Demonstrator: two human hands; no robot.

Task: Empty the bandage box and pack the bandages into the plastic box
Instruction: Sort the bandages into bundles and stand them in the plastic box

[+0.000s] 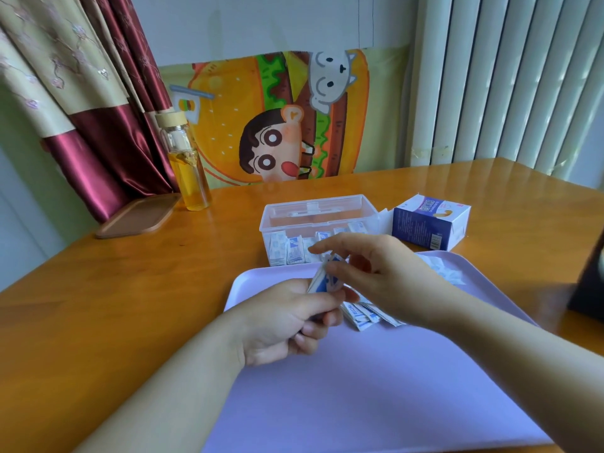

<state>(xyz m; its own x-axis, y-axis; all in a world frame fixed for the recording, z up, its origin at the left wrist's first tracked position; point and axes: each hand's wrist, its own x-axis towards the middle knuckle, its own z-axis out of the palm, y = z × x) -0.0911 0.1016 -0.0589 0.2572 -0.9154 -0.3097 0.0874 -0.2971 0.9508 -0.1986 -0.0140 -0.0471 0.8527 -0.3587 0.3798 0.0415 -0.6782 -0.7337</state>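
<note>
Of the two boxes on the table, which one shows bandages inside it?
The clear plastic box, left of the blue-and-white cardboard box. Wrapped bandages stand in a row behind its see-through front wall; the cardboard box shows nothing of its inside.

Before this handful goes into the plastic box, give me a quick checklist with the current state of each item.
1. Grip on the stack of bandages: left hand holds it, right hand pinches its top. Ok.
2. Plastic box open at the top. Ok.
3. Room in the box: front row filled, space behind looks free. Ok.
4. Tray cleared: loose bandages lie on it. Not ok.
5. Bandage box emptied: it lies on its side, inside hidden. Cannot tell.
</note>
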